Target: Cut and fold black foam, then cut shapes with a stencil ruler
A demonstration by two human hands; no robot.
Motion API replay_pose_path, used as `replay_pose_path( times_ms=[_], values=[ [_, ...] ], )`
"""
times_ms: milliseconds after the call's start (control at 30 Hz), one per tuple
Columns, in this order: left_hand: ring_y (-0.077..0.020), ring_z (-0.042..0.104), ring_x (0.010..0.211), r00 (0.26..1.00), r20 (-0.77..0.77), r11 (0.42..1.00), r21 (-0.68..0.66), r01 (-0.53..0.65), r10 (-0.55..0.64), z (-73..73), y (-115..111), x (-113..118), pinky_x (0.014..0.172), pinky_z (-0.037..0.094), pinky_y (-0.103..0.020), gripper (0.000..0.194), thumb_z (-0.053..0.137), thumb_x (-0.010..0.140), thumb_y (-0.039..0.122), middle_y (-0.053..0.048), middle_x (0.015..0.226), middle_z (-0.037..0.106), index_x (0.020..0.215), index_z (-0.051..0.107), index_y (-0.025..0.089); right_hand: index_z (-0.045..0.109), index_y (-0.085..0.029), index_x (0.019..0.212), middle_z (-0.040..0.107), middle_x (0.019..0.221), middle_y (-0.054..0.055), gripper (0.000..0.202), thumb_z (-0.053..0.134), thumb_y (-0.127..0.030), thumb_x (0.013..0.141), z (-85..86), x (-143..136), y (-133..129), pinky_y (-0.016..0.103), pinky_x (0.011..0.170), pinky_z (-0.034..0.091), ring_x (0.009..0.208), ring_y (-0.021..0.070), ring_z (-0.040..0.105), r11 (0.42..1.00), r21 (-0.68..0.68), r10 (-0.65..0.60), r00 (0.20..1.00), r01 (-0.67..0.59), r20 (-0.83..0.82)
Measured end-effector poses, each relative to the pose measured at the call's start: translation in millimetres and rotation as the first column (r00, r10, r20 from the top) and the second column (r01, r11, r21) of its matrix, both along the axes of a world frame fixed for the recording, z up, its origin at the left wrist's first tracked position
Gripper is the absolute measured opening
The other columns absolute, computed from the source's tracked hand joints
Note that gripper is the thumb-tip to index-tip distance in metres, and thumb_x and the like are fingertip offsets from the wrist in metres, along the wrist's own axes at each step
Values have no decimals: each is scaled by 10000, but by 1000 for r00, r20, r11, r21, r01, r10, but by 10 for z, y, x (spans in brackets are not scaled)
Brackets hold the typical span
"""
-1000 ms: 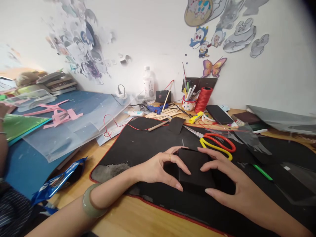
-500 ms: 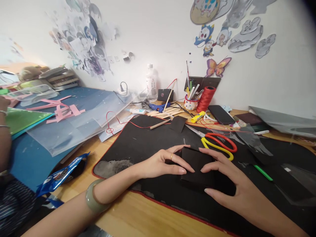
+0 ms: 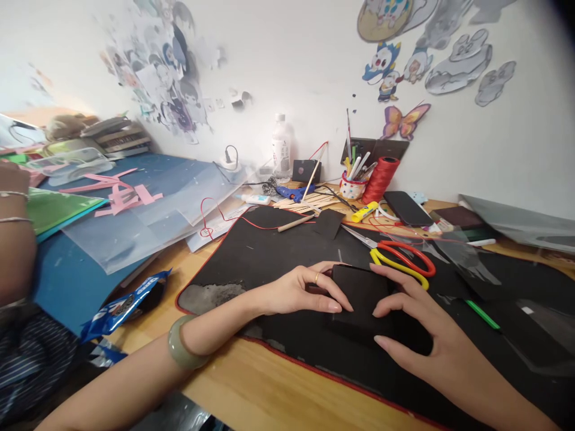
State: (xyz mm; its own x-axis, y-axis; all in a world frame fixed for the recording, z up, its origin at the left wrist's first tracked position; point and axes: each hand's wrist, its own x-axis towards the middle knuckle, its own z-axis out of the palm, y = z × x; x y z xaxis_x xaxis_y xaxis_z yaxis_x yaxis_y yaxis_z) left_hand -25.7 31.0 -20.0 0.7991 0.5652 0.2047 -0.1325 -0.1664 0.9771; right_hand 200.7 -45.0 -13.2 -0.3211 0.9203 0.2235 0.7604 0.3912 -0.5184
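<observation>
A small, dark, square-edged piece that looks like black card [image 3: 360, 288] is between my two hands on the black desk mat [image 3: 278, 257]. Against its left side, my left hand [image 3: 305, 293] has curled fingers, with the index finger resting on its top face. My right hand [image 3: 417, 314] curves around the right side, its fingers at the far and right edges and its thumb apart below. The lower part blends into the mat, so its full shape is hard to make out. Scissors [image 3: 404, 257] with red and yellow handles lie just beyond my right hand.
Behind are a black card scrap [image 3: 329, 223], wooden sticks [image 3: 305, 200], a blue glue gun [image 3: 291, 193], a yellow glue stick [image 3: 365, 212], red thread spool [image 3: 381, 179], phone [image 3: 408, 209] and bottle [image 3: 281, 146]. A green-handled tool [image 3: 483, 315] lies right. Another person's arm [image 3: 18, 239] is at far left.
The view has shifted slightly, moving the scene a little to the right. My hands keep nearly the same hold on the black card piece, which appears tilted up slightly.
</observation>
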Motion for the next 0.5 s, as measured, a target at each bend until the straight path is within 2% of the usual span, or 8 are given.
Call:
replay_pose_path(
  times_ms=[200,367,433,500],
  values=[
    [-217,412,1192,1000,2,998,65,-13,13,-29,-19,16,1025,269,-331,187,634,766,217,-39,1271,450,947,683,222,520,-251,830,339,1385,61,154,612,-294,713,-10,18,39,492,949,383,1225,291,396,998,-67,-9,1000,7,-27],
    [-286,263,1288,993,-111,984,179,-5,26,-44,-62,3,1062,192,-395,491,807,535,304,-67,1352,342,991,641,232,529,-247,821,344,1384,55,169,629,-282,689,19,14,31,502,979,343,1244,293,368,993,-114,-15,997,6,-82],
    [-282,289,1274,994,-100,983,183,-30,49,-50,-73,10,1058,205,-402,448,802,546,290,-74,1335,352,961,647,225,527,-245,810,351,1379,51,170,632,-274,680,39,7,21,501,996,319,1253,284,356,991,-132,-17,994,3,-111],
    [-267,326,1253,994,-68,989,129,-71,80,-59,-71,18,1039,256,-392,348,779,590,247,-74,1308,377,916,662,217,521,-249,836,345,1382,47,201,635,-260,671,54,8,16,490,1009,305,1270,269,329,990,-139,-44,988,23,-148]
  ],
)
